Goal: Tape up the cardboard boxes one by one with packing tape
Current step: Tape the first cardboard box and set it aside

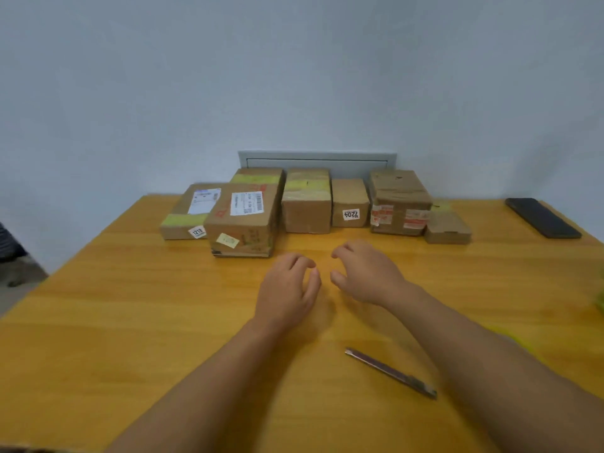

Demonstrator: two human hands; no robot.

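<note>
Several cardboard boxes stand in a row along the far edge of the yellow wooden table (130, 322). The nearest is a labelled box (243, 220) with a white shipping label; a flat box (188, 212) lies to its left. Further right stand a box with yellow tape (306, 201), a small box marked 7204 (350, 204), a box with red-and-white tape (400, 202) and a low flat box (447, 228). My left hand (287, 289) and my right hand (366, 273) hover side by side in front of the boxes, fingers loosely curled, holding nothing. No tape roll is clearly visible.
A slim utility knife (390, 372) lies on the table near my right forearm. A black phone (542, 218) rests at the far right corner. Something yellow-green (599, 300) shows at the right edge, cut off. A grey wall panel (317, 160) sits behind the boxes.
</note>
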